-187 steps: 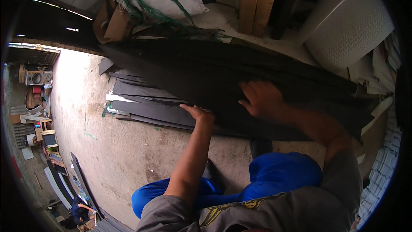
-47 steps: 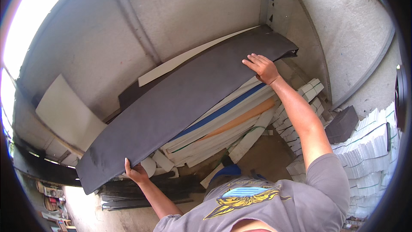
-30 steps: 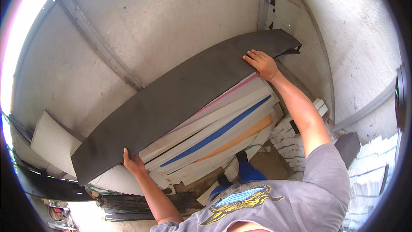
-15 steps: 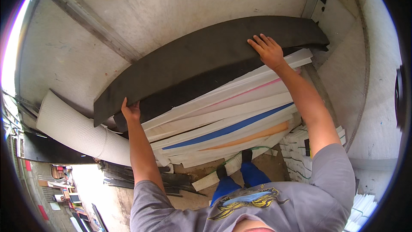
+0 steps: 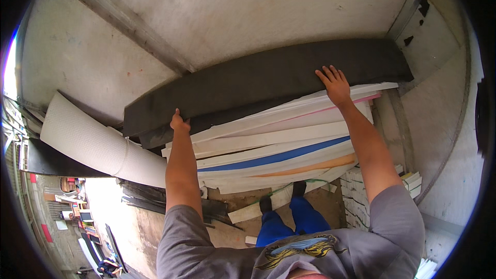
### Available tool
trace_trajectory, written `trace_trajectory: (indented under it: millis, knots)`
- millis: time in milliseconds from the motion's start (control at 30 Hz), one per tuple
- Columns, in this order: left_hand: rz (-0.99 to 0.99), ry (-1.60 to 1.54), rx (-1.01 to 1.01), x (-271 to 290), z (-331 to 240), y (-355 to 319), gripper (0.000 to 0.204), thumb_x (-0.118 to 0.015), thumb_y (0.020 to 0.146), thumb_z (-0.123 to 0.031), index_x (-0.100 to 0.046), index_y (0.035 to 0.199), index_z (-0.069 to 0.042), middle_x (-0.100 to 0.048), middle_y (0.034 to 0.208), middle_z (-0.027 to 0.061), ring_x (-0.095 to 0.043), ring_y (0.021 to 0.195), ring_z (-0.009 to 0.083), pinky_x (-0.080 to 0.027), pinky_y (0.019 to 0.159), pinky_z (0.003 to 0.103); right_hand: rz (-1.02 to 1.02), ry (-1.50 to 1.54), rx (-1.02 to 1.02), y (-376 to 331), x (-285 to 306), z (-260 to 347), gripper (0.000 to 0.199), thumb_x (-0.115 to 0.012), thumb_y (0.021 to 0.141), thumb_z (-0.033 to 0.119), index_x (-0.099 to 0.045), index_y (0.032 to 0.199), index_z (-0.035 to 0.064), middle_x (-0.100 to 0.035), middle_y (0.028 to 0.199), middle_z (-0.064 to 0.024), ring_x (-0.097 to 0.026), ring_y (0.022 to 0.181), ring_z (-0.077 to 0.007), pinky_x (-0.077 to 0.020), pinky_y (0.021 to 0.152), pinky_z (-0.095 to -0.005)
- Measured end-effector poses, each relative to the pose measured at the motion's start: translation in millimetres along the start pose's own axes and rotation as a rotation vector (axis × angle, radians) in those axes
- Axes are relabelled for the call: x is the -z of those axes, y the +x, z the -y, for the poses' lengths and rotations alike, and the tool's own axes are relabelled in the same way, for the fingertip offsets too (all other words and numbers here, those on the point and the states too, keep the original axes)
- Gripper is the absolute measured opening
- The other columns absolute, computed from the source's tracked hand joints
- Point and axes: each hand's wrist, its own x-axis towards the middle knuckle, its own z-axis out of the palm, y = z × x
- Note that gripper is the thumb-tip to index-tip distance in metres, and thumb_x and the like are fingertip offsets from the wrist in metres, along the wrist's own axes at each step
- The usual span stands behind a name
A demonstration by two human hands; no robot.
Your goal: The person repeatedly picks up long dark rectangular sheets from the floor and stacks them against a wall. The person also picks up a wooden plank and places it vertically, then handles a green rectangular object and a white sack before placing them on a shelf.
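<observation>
A long dark grey, foam-like sheet (image 5: 268,77) lies along the wall on top of a stack of strips. My left hand (image 5: 180,121) is at its near edge toward the left end, thumb on top and the other fingers partly hidden, seemingly gripping the edge. My right hand (image 5: 336,87) rests flat on the right part of the sheet, fingers stretched out and slightly apart. Beneath it, a second black layer (image 5: 204,121) shows along the near edge. White strips (image 5: 279,135) lie nearer to me, with a blue strip (image 5: 279,154) and an orange strip (image 5: 315,165) among them.
A rolled white textured sheet (image 5: 93,134) leans at the left. Bundled white pieces (image 5: 356,196) stand at the right by my legs. A pale wall (image 5: 248,10) with a metal beam (image 5: 129,26) rises behind. Dark strips (image 5: 150,201) lie at the lower left.
The dark sheet sits lower and closer over the stack, covering more of the black layer. My left hand has shifted right along its edge. The view has also shifted.
</observation>
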Motion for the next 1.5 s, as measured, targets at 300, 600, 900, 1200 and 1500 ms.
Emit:
trace_trajectory:
  millis: [300, 600, 900, 1200, 1500]
  knots:
    - [0.062, 0.096, -0.074, -1.1, 12.0, 12.4, 0.07, -0.084, 0.086, -0.028, -0.05, 0.139, 0.003, -0.056, 0.139, 0.0184, -0.058, 0.123, 0.0383, -0.057, 0.093, 0.057, 0.116, 0.122, -0.034, 4.6, 24.3, -1.2, 0.082, -0.072, 0.086, 0.013, -0.036, 0.156, 0.0332, -0.036, 0.163, -0.0028, -0.029, 0.153, -0.0272, -0.0251, 0.125, -0.0531]
    - [-0.376, 1.156, -0.795, -41.3, 59.1, -74.8, 0.108, -0.073, 0.081, -0.07, -0.02, 0.163, -0.023, -0.023, 0.164, 0.0231, -0.037, 0.141, 0.053, -0.034, 0.113, 0.065, 0.188, 0.113, -0.071, 11.5, 31.5, -6.8, 0.083, -0.072, 0.089, 0.022, -0.03, 0.159, 0.0358, -0.03, 0.166, -0.0031, -0.025, 0.155, -0.0292, -0.0222, 0.125, -0.0557]
    - [0.094, 1.368, -0.91, -39.3, 93.9, -123.7, 0.09, -0.054, 0.084, -0.083, -0.035, 0.159, -0.038, -0.007, 0.169, 0.0234, -0.021, 0.151, 0.0519, -0.013, 0.121, 0.065, 0.137, 0.216, -0.022, 2.4, 46.3, -30.4, 0.084, -0.078, 0.084, 0.05, -0.038, 0.155, 0.0281, -0.047, 0.153, -0.0154, -0.042, 0.143, -0.0379, -0.0388, 0.114, -0.0591]
    - [0.212, 1.683, -1.034, -29.7, 60.8, -146.0, 0.095, -0.064, 0.078, -0.08, -0.035, 0.158, -0.038, -0.026, 0.165, 0.0223, -0.057, 0.131, 0.0426, -0.05, 0.1, 0.057, -0.119, 0.677, -1.306, -6.3, 38.9, -79.8, 0.076, -0.088, 0.078, 0.039, -0.045, 0.123, -0.0062, -0.062, 0.123, -0.0324, -0.065, 0.115, -0.0452, -0.0559, 0.096, -0.0501]
    - [0.242, 1.744, -1.194, -29.8, 52.7, -139.2, 0.099, -0.069, 0.071, -0.081, -0.041, 0.156, -0.038, -0.038, 0.159, 0.0233, -0.065, 0.117, 0.0449, -0.059, 0.084, 0.05, -0.302, 0.755, -1.573, -4.6, 39.9, -75.3, 0.065, -0.086, 0.08, 0.029, -0.047, 0.115, -0.0081, -0.066, 0.116, -0.0322, -0.067, 0.112, -0.0444, -0.0544, 0.097, -0.0489]
